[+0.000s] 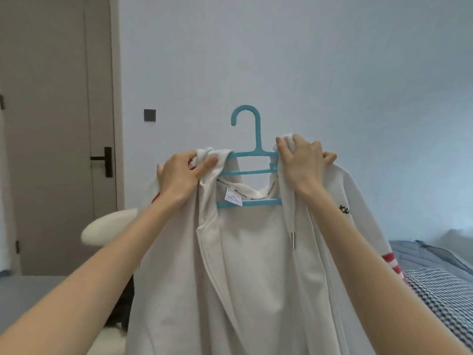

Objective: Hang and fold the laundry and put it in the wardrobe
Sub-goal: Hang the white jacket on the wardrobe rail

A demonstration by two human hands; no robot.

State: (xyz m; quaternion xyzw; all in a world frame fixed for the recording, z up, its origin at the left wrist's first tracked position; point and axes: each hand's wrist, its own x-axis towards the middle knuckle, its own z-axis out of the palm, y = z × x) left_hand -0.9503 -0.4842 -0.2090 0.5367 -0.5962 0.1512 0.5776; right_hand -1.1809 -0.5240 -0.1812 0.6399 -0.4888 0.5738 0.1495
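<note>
Your left hand (179,175) pinches bunched fabric at one shoulder of the white zip hoodie (256,265), thumb on top and fingers curled under. Your right hand (299,162) grips the other shoulder, fingers curled over the cloth. The hoodie hangs in mid-air in front of you, its front open, with the blue plastic hanger (252,139) inside the neck and the hook upright above the collar. The size label (233,199) lies over the lower bar.

Room: pale blue wall (345,73) behind, with a dark wall switch (149,115). The beige door (51,124) on the left is closed and has a black handle (106,161). There's grey floor (23,293) below the door. The bed (425,252) is lower right, with a checked cloth (445,295) on it. A white rounded object (107,226) sits beside the door; I can't tell what it is.
</note>
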